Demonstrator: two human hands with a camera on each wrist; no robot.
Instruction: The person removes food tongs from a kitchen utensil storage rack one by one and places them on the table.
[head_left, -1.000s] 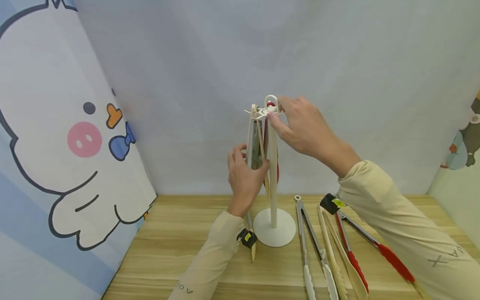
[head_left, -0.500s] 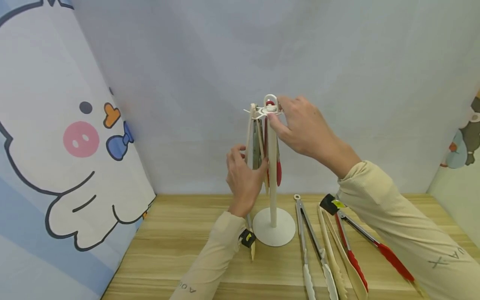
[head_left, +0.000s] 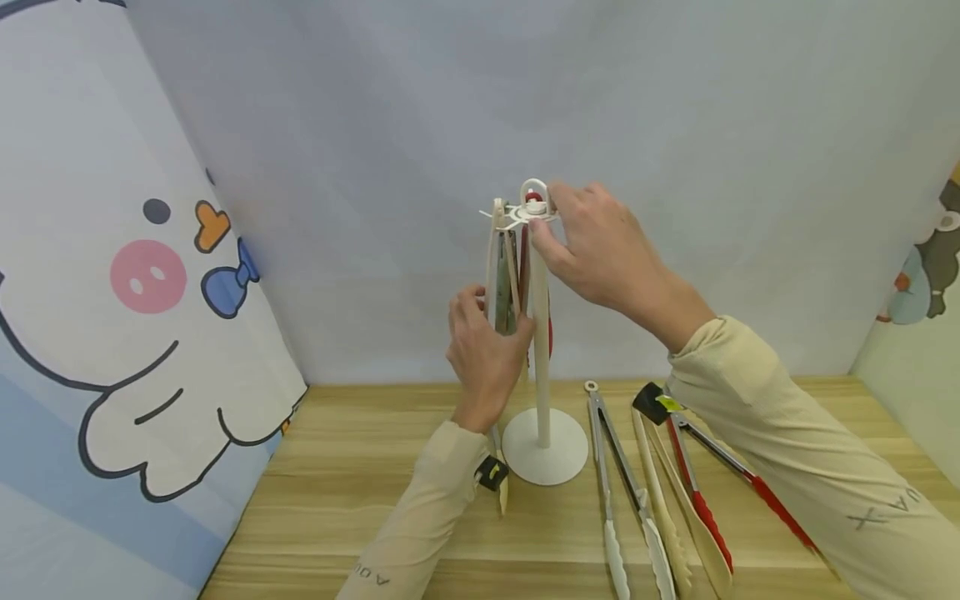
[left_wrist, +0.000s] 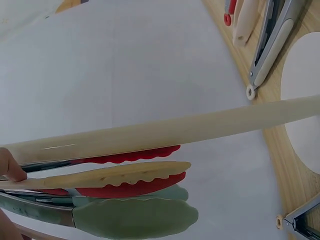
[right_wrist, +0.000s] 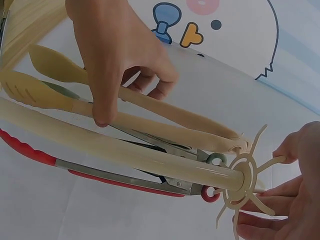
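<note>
My left hand (head_left: pixel 486 354) holds beige tongs (right_wrist: pixel 170 112) near mid-length, thumb on one arm and fingers around the other. The tongs' joined end sits at a hook of the white utensil stand (head_left: pixel 542 350). At the stand's top, my right hand (head_left: pixel 607 250) grips the ring of hooks (right_wrist: pixel 239 182) with thumb and fingers around its prongs. Green-tipped tongs (left_wrist: pixel 135 220) and red-tipped tongs (right_wrist: pixel 25 147) hang from other hooks, close to the beige pair. In the head view, my left hand covers part of the hanging tongs.
Right of the stand's round base (head_left: pixel 546 467) lie silver tongs with white tips (head_left: pixel 611 533), another beige pair (head_left: pixel 663 508) and a red-tipped pair (head_left: pixel 697 500) on the wooden table (head_left: pixel 360 467). A cartoon-printed sheet (head_left: pixel 67 333) borders the left side.
The head view has shifted slightly, moving the scene a little up and left. Both hands keep their hold, the left on the beige tongs and the right on the stand's top.
</note>
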